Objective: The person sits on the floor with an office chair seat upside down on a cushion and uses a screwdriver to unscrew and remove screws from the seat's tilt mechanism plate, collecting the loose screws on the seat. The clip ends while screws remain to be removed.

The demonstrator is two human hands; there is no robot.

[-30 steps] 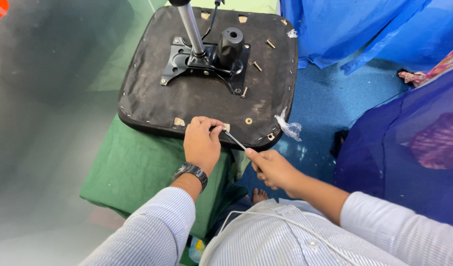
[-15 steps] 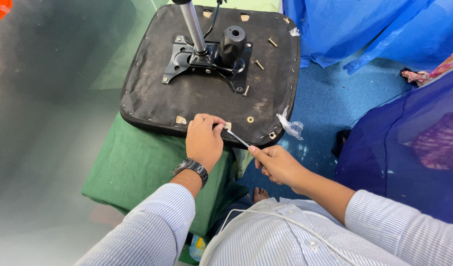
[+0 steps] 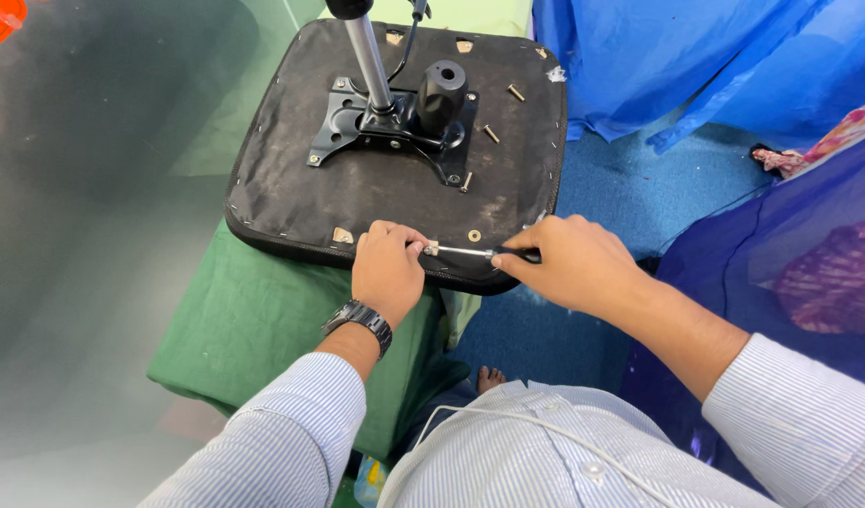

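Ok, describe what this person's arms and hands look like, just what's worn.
Both arms wear long shirt sleeves in white with fine blue stripes, pushed partway up the forearms. The left hand has a dark metal-link wristwatch at the wrist. The right hand is bare: no glove, and no ring or watch visible.

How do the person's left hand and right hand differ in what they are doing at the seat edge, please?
The left hand pinches a small metal piece at the screwdriver's tip; the right hand grips the screwdriver by its black handle. The left hand wears a wristwatch; the right wrist is bare. Both rest at the upturned seat's near edge.
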